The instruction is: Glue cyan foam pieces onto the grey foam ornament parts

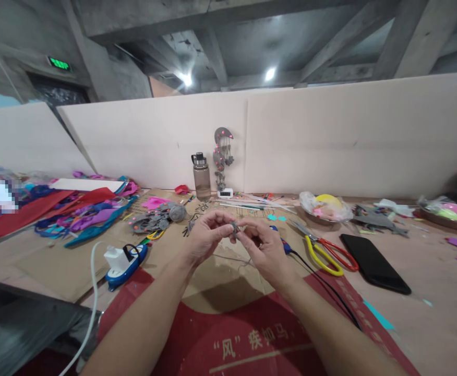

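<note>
Both hands meet over the brown and red sheet (pixel 228 303) at the middle of the table. My left hand (pixel 208 235) pinches a small grey piece (pixel 235 230) between thumb and fingers. From the other side my right hand (pixel 262 248) grips the same piece, its fingertips close to the left ones. A thin grey strand (pixel 228 257) trails below the hands onto the sheet. The piece's exact shape is partly hidden by the fingers. Behind the left hand lie a grey yarn ball (pixel 178 212) and grey felt pieces with pink dots (pixel 146 221).
A bottle (pixel 202 180) stands behind the hands, near a grey hanging ornament (pixel 219 156). To the right are scissors (pixel 330 256), a black phone (pixel 375 263) and a wrapped bowl (pixel 325 209). At left lie a blue power strip (pixel 127 267) and coloured fabric strips (pixel 91 214).
</note>
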`<state>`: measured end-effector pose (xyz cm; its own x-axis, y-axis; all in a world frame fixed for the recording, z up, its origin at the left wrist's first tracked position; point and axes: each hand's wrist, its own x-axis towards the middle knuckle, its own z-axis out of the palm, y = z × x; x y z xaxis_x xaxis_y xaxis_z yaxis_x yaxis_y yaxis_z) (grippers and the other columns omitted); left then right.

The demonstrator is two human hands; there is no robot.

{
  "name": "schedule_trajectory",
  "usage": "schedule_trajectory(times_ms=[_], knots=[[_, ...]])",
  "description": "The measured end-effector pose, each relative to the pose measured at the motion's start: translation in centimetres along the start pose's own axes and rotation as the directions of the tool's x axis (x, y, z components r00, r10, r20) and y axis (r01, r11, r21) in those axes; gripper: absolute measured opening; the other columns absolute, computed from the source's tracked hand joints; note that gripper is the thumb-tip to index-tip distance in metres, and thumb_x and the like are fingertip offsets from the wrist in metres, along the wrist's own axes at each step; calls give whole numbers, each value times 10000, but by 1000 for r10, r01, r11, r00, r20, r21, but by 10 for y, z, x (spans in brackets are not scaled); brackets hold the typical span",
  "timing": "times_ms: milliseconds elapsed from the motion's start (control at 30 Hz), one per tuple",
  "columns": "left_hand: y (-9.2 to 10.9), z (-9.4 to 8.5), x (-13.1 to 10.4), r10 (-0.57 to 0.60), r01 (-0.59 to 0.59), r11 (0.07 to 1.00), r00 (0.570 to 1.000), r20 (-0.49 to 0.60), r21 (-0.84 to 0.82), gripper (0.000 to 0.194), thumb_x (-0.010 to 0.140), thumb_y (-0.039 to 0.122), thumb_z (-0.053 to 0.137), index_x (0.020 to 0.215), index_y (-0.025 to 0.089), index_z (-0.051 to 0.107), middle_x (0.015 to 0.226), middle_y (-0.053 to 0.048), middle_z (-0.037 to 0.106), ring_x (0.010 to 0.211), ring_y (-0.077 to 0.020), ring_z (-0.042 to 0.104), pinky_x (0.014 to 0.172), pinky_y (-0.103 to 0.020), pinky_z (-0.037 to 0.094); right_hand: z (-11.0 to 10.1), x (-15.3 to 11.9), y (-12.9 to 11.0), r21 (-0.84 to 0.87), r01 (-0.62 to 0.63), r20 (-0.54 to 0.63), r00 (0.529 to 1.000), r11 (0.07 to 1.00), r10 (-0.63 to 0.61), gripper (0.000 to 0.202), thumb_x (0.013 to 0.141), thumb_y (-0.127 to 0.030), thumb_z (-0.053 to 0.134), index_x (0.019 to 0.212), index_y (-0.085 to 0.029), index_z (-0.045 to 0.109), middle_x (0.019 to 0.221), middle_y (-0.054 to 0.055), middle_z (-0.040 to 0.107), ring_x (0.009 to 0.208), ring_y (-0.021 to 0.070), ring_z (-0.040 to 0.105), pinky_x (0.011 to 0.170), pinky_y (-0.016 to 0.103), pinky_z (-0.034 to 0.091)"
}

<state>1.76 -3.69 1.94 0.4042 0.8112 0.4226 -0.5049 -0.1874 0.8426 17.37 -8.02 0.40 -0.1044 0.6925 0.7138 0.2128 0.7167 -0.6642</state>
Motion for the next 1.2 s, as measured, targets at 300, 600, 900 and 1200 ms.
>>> schedule_trajectory(times_ms=[300,600,900,1200], knots=[[2,1,3,-62,65,997,993,-105,30,287,589,296,881,758,133,715,667,-32,678,582,-122,602,595,-257,488,1,1,2,-69,11,-26,1000,998,-13,210,915,-260,560,1113,-231,627,737,-25,619,614,102,554,606,234,441],[7,-1,3,-21,33,994,993,-119,104,233,627,307,847,702,132,712,644,-38,676,614,-126,609,663,-263,482,0,1,1,-113,-32,-41,999,993,27,179,925,-314,550,1028,-204,648,829,26,672,700,130,582,640,250,444],[15,-37,17,149,-86,977,930,-337,195,253,623,327,839,727,139,705,709,-29,673,657,-114,604,654,-236,481,-5,7,34,-185,-239,-28,971,953,239,206,871,-348,557,940,-166,626,739,-7,603,659,126,535,625,250,420],[10,-72,28,258,-88,942,807,-531,325,390,586,445,821,769,131,679,718,-25,660,608,-104,574,539,-208,446,-59,22,59,-674,-389,-190,913,628,361,254,907,-305,479,836,-157,672,833,85,689,763,181,592,691,277,379]])
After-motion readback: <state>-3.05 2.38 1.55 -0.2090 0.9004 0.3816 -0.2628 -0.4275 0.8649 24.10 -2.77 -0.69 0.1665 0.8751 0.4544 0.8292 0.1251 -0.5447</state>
